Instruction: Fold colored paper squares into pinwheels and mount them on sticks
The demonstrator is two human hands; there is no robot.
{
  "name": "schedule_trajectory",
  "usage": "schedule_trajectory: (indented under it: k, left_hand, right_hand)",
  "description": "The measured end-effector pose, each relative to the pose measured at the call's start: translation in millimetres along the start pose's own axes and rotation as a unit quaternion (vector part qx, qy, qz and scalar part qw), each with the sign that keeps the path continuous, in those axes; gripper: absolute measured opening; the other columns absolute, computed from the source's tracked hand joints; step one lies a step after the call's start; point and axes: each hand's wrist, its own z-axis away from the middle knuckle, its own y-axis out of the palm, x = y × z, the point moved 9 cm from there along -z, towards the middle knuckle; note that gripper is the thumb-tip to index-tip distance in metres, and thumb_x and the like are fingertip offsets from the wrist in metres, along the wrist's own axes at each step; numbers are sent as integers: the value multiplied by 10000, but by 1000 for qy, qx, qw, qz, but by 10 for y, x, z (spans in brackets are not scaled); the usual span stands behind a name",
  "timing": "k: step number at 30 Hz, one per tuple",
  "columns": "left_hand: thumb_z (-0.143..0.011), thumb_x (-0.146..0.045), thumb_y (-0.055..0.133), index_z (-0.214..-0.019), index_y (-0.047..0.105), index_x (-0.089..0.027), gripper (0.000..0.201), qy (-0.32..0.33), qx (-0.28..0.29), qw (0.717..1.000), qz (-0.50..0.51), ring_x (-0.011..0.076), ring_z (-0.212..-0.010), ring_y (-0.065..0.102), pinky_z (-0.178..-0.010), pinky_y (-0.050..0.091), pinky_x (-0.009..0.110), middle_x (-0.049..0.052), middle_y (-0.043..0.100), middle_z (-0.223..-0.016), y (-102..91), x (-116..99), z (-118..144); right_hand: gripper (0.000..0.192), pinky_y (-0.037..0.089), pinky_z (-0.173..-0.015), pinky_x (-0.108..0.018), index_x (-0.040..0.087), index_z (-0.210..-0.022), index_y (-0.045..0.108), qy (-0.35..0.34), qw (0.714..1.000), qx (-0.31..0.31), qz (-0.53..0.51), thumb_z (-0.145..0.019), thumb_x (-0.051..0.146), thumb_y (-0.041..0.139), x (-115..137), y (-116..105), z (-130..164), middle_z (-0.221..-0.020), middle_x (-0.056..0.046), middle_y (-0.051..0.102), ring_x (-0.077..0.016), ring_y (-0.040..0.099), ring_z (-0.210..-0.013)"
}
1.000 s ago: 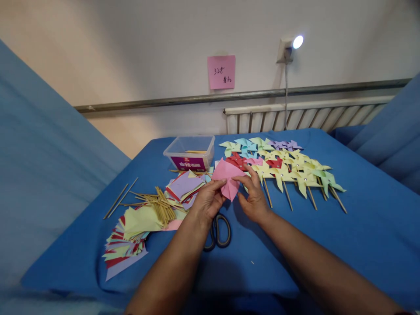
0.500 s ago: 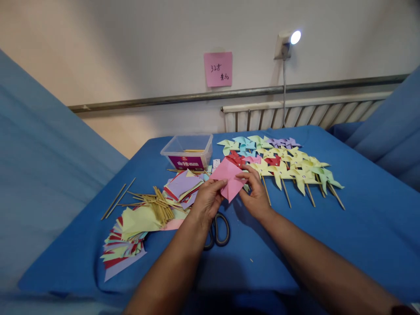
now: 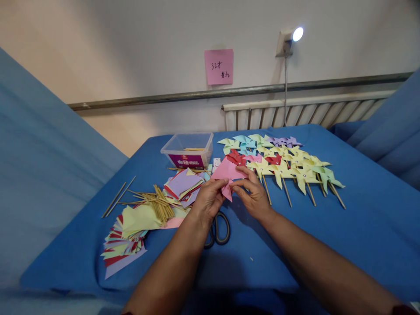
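Observation:
A pink paper square [image 3: 226,168], cut from its corners, is held up between both hands over the middle of the table. My left hand [image 3: 210,194] pinches it at the left, thumb on top near the centre. With my right hand [image 3: 252,192], fingers closed at the lower right part, I fold a corner flap toward the middle. Black-handled scissors [image 3: 223,229] lie below my left hand, their blades hidden. Several finished paper pinwheels [image 3: 280,170] on sticks rest beyond my right hand.
Left of my hands lie a pile of coloured paper squares [image 3: 183,183], a bundle of wooden sticks [image 3: 159,205] and fanned paper sheets [image 3: 123,249]. Behind them stands a clear plastic box [image 3: 188,151]. Two sticks [image 3: 118,197] lie farther left on the blue-covered table [image 3: 328,245].
My right hand has moved down and left along the pink paper. Its right-hand lower corner, flat before, is now bent in toward the centre. My left hand keeps its hold.

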Motion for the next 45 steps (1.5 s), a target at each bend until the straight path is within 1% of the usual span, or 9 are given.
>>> schedule_trajectory:
  k: [3, 6, 13, 17, 26, 31, 36, 39, 45]
  left_hand:
    - [-597, -48, 765, -693, 682, -139, 157, 7, -10, 1000, 23, 133, -631, 641, -667, 530, 249, 25, 700, -686, -6, -24, -8]
    - [-573, -25, 771, -752, 688, -129, 222, 4, -15, 999, 45, 146, -678, 667, -713, 540, 254, 39, 722, -753, -14, -27, -21]
    - [-607, -46, 762, -732, 675, -144, 182, -29, -10, 999, 18, 122, -564, 629, -605, 507, 230, 11, 689, -650, -12, 36, -21]
    - [-609, -52, 758, -701, 668, -171, 176, -32, -5, 999, 5, 121, -568, 622, -587, 499, 222, 10, 685, -649, -9, 46, -16]
    - [-593, -46, 761, -684, 673, -154, 166, -15, -9, 1000, 0, 129, -624, 631, -657, 508, 248, 20, 686, -684, 1, 14, -5]
    - [-602, -53, 749, -670, 671, -169, 155, -29, -17, 999, -3, 131, -588, 611, -618, 501, 257, 5, 671, -641, 15, 19, 24]
    - [-580, -38, 761, -727, 679, -175, 217, -16, -9, 1000, 21, 154, -679, 654, -676, 525, 269, 24, 714, -749, 26, -13, 11]
    - [-589, -39, 749, -776, 690, -171, 237, -18, -4, 999, 32, 157, -690, 663, -674, 528, 270, 34, 727, -794, 26, -14, -3]
    - [-601, -41, 760, -699, 663, -176, 193, -12, -14, 1000, 8, 122, -614, 637, -659, 516, 256, 7, 687, -684, -6, -8, 7]
  right_hand:
    - [177, 412, -1058, -472, 248, -1032, 667, 6, 999, -37, 19, -857, 234, 645, -22, -65, 6, -1326, -100, 522, -252, 501, -1258]
    - [180, 424, -1040, -480, 252, -1002, 664, -14, 997, -58, 45, -832, 194, 654, 9, -107, 15, -1305, -91, 532, -258, 516, -1230]
    - [142, 431, -1011, -511, 299, -988, 707, -91, 989, -45, 104, -862, 254, 658, 149, -124, -16, -1368, -56, 489, -278, 488, -1255]
    - [112, 399, -1037, -535, 312, -953, 714, -122, 985, -32, 119, -847, 293, 685, 209, -133, -45, -1422, -28, 448, -290, 459, -1276]
    - [207, 335, -1075, -587, 375, -1011, 696, -116, 983, 22, 137, -841, 259, 668, 216, -90, -60, -1442, 19, 449, -309, 408, -1316]
    - [115, 346, -1067, -559, 351, -921, 713, -136, 980, 19, 144, -836, 280, 681, 213, -95, -54, -1404, 9, 500, -307, 441, -1286]
    - [142, 369, -1047, -537, 329, -981, 701, -144, 977, -2, 161, -847, 296, 670, 226, -136, -59, -1357, -29, 537, -297, 473, -1257]
    - [93, 396, -1022, -518, 317, -927, 699, -137, 977, -16, 164, -853, 275, 660, 219, -164, -63, -1295, -33, 572, -283, 500, -1226]
    - [62, 394, -1018, -517, 313, -892, 707, -122, 982, -3, 142, -845, 290, 674, 200, -139, -70, -1289, -36, 577, -283, 511, -1208]
